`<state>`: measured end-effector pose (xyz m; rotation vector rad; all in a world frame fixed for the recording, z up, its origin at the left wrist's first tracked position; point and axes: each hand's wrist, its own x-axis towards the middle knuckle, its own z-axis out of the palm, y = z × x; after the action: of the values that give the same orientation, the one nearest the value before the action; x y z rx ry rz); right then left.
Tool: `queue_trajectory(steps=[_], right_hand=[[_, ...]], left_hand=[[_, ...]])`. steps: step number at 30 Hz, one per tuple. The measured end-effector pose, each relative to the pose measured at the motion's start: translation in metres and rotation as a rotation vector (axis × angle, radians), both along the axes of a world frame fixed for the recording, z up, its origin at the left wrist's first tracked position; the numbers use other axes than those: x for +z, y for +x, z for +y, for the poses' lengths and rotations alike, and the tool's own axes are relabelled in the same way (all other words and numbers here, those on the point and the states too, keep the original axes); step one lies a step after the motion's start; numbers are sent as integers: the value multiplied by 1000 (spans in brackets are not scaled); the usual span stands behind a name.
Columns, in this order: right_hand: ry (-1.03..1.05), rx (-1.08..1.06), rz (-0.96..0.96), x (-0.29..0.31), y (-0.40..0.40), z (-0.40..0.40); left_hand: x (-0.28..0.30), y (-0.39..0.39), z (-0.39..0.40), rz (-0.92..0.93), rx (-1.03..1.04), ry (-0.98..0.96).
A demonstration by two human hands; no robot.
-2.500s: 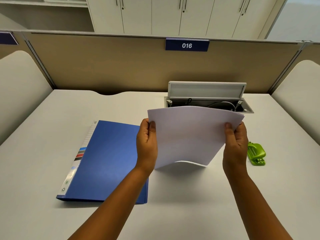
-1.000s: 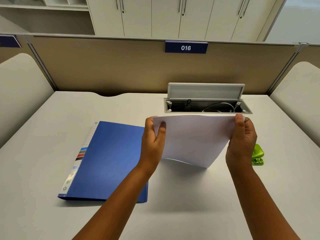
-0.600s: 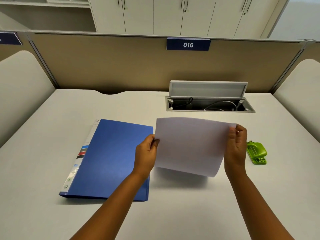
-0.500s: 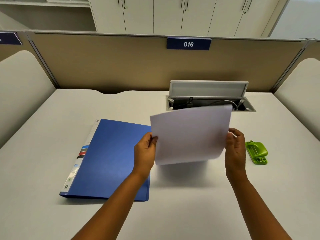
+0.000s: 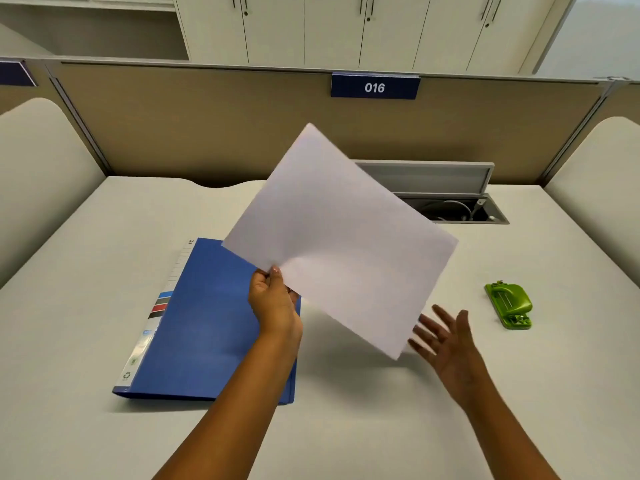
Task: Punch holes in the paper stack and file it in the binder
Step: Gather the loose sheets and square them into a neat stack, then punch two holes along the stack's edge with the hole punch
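Note:
The white paper stack [image 5: 341, 242] hangs in the air above the desk, turned at an angle with one corner pointing up. My left hand [image 5: 273, 301] pinches its lower left edge. Just below the stack's lower right corner, my right hand [image 5: 446, 341] spreads its fingers and holds nothing. A closed blue binder [image 5: 207, 323] lies flat on the desk at the left, partly under my left hand. To the right of my right hand sits a small green hole punch [image 5: 509, 304].
An open cable tray [image 5: 457, 209] with its grey lid raised is sunk into the white desk [image 5: 363, 427] at the back right. A beige partition [image 5: 207, 126] with a "016" sign closes the far side. Rounded side panels stand left and right.
My right hand has let go of the paper and dropped below it with fingers spread. My left hand alone has swung the stack upward and rotated it.

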<state>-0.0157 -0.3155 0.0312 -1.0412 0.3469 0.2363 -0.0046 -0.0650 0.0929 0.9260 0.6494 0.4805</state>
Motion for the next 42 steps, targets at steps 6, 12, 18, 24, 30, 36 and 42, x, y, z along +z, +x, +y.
queue_trajectory(steps=[6, 12, 18, 24, 30, 36, 42], right_hand=[[170, 151, 37, -16, -34, 60], [55, 18, 91, -12, -27, 89], [-297, -36, 232, -20, -16, 75], [-414, 14, 306, -29, -9, 60], [-389, 42, 294, -31, -1, 51], [-664, 176, 283, -28, 6, 36], [-1363, -14, 68, -19, 35, -22]], left_hand=[[-27, 2, -14, 175, 89, -161], [-57, -5, -30, 346, 56, -100], [-78, -29, -39, 420, -33, -171], [-87, -45, -44, 487, -102, -274], [-90, -51, -51, 483, -244, -408], [-94, -50, -55, 466, -221, -465], [-94, -49, -52, 483, -268, -466]])
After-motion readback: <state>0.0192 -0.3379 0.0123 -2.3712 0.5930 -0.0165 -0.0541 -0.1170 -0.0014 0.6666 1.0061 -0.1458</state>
